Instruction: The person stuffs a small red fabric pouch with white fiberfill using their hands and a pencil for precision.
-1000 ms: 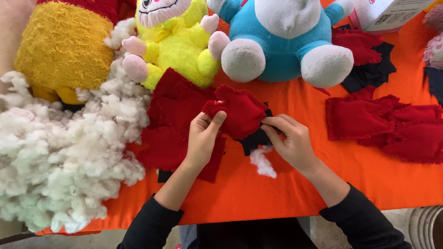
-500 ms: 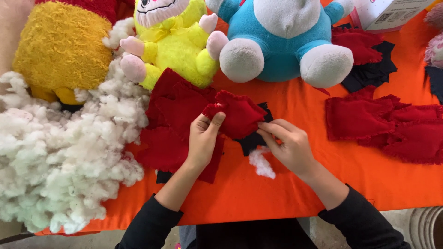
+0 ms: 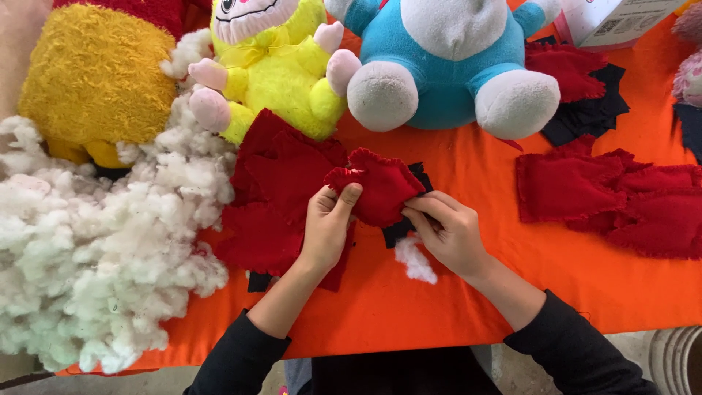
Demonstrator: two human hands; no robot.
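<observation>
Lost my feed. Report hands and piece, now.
Left hand and right hand both pinching red fabric piece. Stuffing tuft beneath right hand. Nothing blocking.

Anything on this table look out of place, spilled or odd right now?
One thing: a small white stuffing tuft lies alone on the orange tablecloth, under the right hand, apart from the big stuffing pile at the left edge. Both hands pinch the red fabric piece; the left hand holds its left side. Nothing looks damaged.

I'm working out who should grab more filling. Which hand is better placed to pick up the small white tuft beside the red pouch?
Probably the right hand: the small stuffing tuft lies just below its fingers, while the left hand pinches the red fabric piece farther away.
</observation>
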